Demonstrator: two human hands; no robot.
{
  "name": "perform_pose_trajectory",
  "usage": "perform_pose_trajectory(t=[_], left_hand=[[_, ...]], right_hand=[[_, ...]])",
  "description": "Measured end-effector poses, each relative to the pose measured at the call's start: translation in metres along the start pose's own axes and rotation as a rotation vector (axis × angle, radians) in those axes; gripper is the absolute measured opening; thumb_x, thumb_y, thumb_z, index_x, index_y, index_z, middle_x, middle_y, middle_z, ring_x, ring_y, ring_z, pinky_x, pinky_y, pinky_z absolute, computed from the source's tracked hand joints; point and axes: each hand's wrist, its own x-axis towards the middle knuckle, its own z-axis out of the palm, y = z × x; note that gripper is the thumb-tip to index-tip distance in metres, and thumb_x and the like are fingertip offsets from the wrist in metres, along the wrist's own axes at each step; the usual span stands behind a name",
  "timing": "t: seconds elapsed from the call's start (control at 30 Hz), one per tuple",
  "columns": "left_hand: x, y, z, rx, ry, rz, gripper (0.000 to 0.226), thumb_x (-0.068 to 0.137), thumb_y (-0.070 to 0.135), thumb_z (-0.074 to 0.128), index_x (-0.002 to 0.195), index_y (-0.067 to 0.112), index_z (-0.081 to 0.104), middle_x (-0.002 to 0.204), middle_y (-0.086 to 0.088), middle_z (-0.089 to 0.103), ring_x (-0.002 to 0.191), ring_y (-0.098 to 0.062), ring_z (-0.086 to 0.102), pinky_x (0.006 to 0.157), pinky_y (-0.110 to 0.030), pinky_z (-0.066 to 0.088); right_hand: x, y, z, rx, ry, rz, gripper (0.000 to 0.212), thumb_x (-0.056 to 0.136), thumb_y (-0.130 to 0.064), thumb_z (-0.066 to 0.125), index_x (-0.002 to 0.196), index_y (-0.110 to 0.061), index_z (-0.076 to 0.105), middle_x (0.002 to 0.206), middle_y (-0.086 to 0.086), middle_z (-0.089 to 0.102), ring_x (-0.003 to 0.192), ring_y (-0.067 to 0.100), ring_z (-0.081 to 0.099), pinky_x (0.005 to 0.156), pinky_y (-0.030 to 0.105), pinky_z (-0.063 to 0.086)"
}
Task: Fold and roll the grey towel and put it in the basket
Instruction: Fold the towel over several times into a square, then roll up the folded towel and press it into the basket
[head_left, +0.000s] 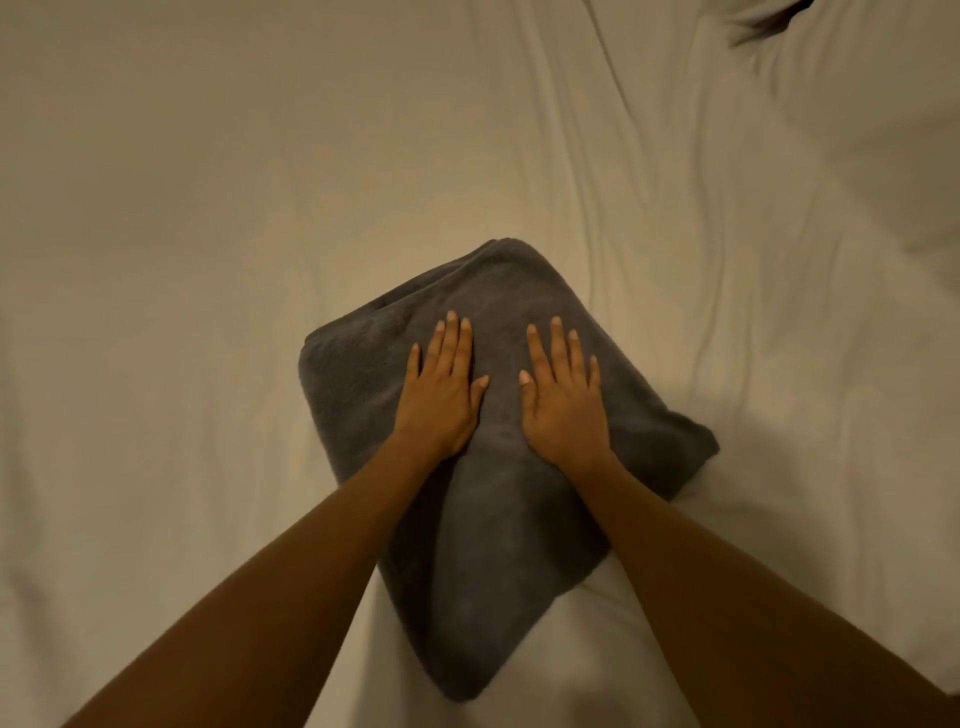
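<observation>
Hands are pressing flat on a dark grey, plush, folded towel (498, 519) that is lying on a cream-white, wrinkled bed sheet (208, 234). The towel is sitting in the lower middle of the sheet, turned at an angle so that it is reading as a diamond: one corner is pointing away from the person toward the far edge of the bed, one is pointing back toward the near edge, and the other two are reaching out to the left and to the right. Its far corner is showing stacked layers, so the cloth is lying folded and not yet rolled.

The left hand (441, 395) is resting palm down on the upper left part of the towel, fingers straight and close together, thumb spread inward; it is grasping nothing, only pressing on the pile. The right hand (563, 402) is lying just beside it on the upper right part, likewise palm down with fingers straight and slightly fanned, gripping nothing. The two thumbs are pointing toward each other, near but apart, with a strip of grey towel showing between them. Both bare forearms are reaching in from the near corners, crossing over the towel's near half.

Long creases are running through the sheet on the right side toward the far right corner.
</observation>
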Motion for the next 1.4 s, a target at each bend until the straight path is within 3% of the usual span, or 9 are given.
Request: perform_pose_trajectory(t=[0.17, 0.4, 0.6, 0.77, 0.83, 0.9, 1.1, 1.33, 1.4], left_hand=[[-0.067, 0.026, 0.025, -0.027, -0.012, -0.105, 0.072, 0.087, 0.049, -0.009, 0.150, 0.013, -0.005, 0.159, -0.005, -0.009, 0.146, -0.016, -0.009, 0.114, -0.036, -0.012], [-0.117, 0.019, 0.021, -0.011, -0.097, 0.016, 0.074, 0.085, 0.050, -0.010, 0.150, 0.016, -0.003, 0.159, -0.002, -0.005, 0.147, -0.015, -0.005, 0.114, -0.036, -0.011], [-0.121, -0.061, -0.018, 0.313, -0.109, 0.276, 0.074, 0.098, 0.049, -0.005, 0.140, 0.010, 0.042, 0.144, -0.010, 0.045, 0.132, -0.024, 0.044, 0.111, -0.047, 0.027], [-0.107, -0.119, -0.046, 0.538, -0.131, 0.496, 0.085, 0.087, 0.066, 0.027, 0.150, 0.014, 0.004, 0.152, -0.009, 0.028, 0.145, -0.016, 0.011, 0.115, -0.038, -0.011], [-0.098, -0.128, -0.051, 0.583, -0.137, 0.509, 0.105, 0.080, 0.052, 0.057, 0.149, 0.017, -0.014, 0.156, -0.007, 0.011, 0.144, -0.011, -0.016, 0.112, -0.035, -0.023], [-0.091, -0.130, -0.052, 0.627, -0.115, 0.478, 0.113, 0.080, 0.030, 0.068, 0.146, 0.017, -0.022, 0.157, -0.007, 0.007, 0.145, -0.016, -0.007, 0.111, -0.036, -0.024], [-0.065, -0.127, -0.034, 0.563, 0.065, 0.406, 0.089, 0.088, 0.026, 0.060, 0.149, 0.013, -0.002, 0.159, -0.010, 0.005, 0.146, -0.026, 0.006, 0.110, -0.038, -0.022], [-0.058, -0.135, -0.041, 0.600, 0.087, 0.544, 0.076, 0.081, 0.009, 0.068, 0.145, 0.005, 0.028, 0.146, -0.020, 0.039, 0.134, -0.034, 0.039, 0.110, -0.033, -0.026], [-0.060, -0.135, -0.049, 0.618, 0.082, 0.570, 0.071, 0.081, 0.007, 0.067, 0.143, 0.003, 0.033, 0.143, -0.021, 0.043, 0.132, -0.035, 0.042, 0.109, -0.033, -0.026]], right_hand=[[-0.042, 0.004, 0.001, -0.058, -0.100, 0.044, 0.064, 0.089, -0.050, -0.005, 0.150, -0.029, -0.007, 0.159, 0.005, -0.008, 0.146, 0.022, -0.004, 0.116, 0.045, -0.004], [-0.109, -0.008, -0.001, 0.015, -0.104, 0.118, 0.067, 0.091, -0.049, 0.005, 0.150, -0.019, 0.014, 0.157, 0.011, 0.017, 0.144, 0.029, 0.017, 0.114, 0.051, 0.012], [-0.182, -0.079, 0.001, 0.097, 0.031, 0.152, 0.059, 0.097, -0.045, 0.025, 0.144, -0.011, 0.038, 0.147, 0.016, 0.039, 0.134, 0.031, 0.039, 0.107, 0.052, 0.029], [-0.220, -0.146, 0.019, 0.047, -0.013, 0.159, 0.069, 0.091, -0.051, 0.033, 0.146, -0.010, 0.032, 0.152, 0.014, 0.031, 0.139, 0.026, 0.027, 0.112, 0.046, 0.016], [-0.221, -0.152, 0.029, 0.001, -0.014, 0.191, 0.074, 0.088, -0.052, 0.040, 0.146, -0.007, 0.030, 0.152, 0.014, 0.030, 0.139, 0.026, 0.027, 0.112, 0.046, 0.015], [-0.217, -0.151, 0.040, -0.054, -0.020, 0.195, 0.085, 0.080, -0.051, 0.061, 0.144, -0.005, 0.033, 0.150, 0.016, 0.033, 0.137, 0.028, 0.033, 0.112, 0.046, 0.015], [-0.209, -0.138, 0.066, -0.165, -0.007, 0.190, 0.108, 0.057, -0.047, 0.083, 0.142, -0.003, 0.034, 0.147, 0.019, 0.037, 0.134, 0.031, 0.040, 0.109, 0.050, 0.021], [-0.209, -0.137, 0.062, -0.225, 0.146, 0.182, 0.059, 0.085, -0.026, 0.039, 0.138, 0.002, 0.041, 0.143, 0.021, 0.043, 0.130, 0.032, 0.045, 0.105, 0.052, 0.032], [-0.213, -0.138, 0.061, -0.209, 0.152, 0.185, 0.062, 0.082, -0.023, 0.057, 0.136, 0.003, 0.043, 0.141, 0.022, 0.044, 0.129, 0.033, 0.046, 0.106, 0.051, 0.032]])
